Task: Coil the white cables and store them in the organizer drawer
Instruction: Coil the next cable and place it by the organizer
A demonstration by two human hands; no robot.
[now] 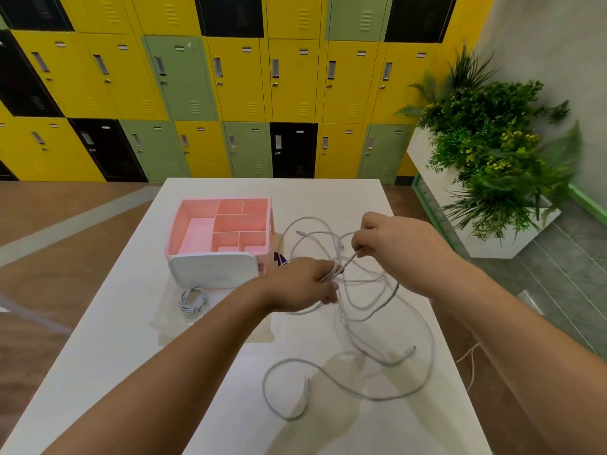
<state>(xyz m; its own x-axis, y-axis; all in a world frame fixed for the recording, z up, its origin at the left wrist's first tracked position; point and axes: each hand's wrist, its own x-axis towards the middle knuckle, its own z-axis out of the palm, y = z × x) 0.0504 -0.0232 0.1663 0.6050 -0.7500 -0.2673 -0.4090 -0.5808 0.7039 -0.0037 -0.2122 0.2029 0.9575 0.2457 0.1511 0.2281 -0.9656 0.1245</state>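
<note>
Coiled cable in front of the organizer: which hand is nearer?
Left. The left hand is just right of the coiled cable, gripping the loose cable; the right hand is farther right and back.

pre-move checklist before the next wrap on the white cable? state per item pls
1. Left hand grips the gathered loops of the white cable: ok.
2. Right hand pinches the strand running to the left hand, nearly straight between them: ok.
3. Loose length free of crossings: not ok, its loops overlap across the table.
4. Drawer of the pink organizer open to receive: cannot tell.
5. Small coil stored: not ok, it lies in front of the drawer.
</note>
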